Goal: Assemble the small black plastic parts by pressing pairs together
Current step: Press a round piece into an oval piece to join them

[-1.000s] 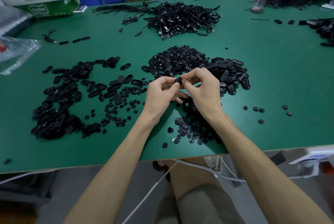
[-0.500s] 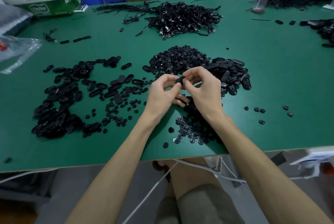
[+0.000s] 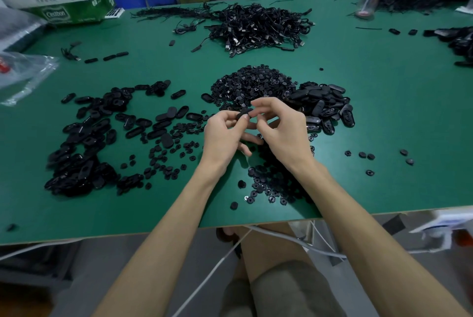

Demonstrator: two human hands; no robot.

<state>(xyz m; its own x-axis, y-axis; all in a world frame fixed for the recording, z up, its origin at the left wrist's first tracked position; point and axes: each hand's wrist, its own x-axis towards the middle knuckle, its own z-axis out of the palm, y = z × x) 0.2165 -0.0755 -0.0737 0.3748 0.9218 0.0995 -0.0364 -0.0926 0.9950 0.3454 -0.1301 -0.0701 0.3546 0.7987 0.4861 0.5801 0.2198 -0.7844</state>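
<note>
Pinching a small black oval part (image 3: 244, 113) between thumb and forefinger, the left hand (image 3: 225, 137) held it above the middle of the desk (image 3: 384, 112), toward the near edge. The right hand (image 3: 281, 135) nipped its other end with curled thumb and forefinger. Flat and matte, it hung over loose black parts (image 3: 256, 86).

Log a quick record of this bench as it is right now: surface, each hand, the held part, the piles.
surface: green table
left hand: pinches a black part above the table
right hand: fingertips on the same part
behind the hands: heap of small round pieces, oval shells to its right
far centre: cable pile
</note>
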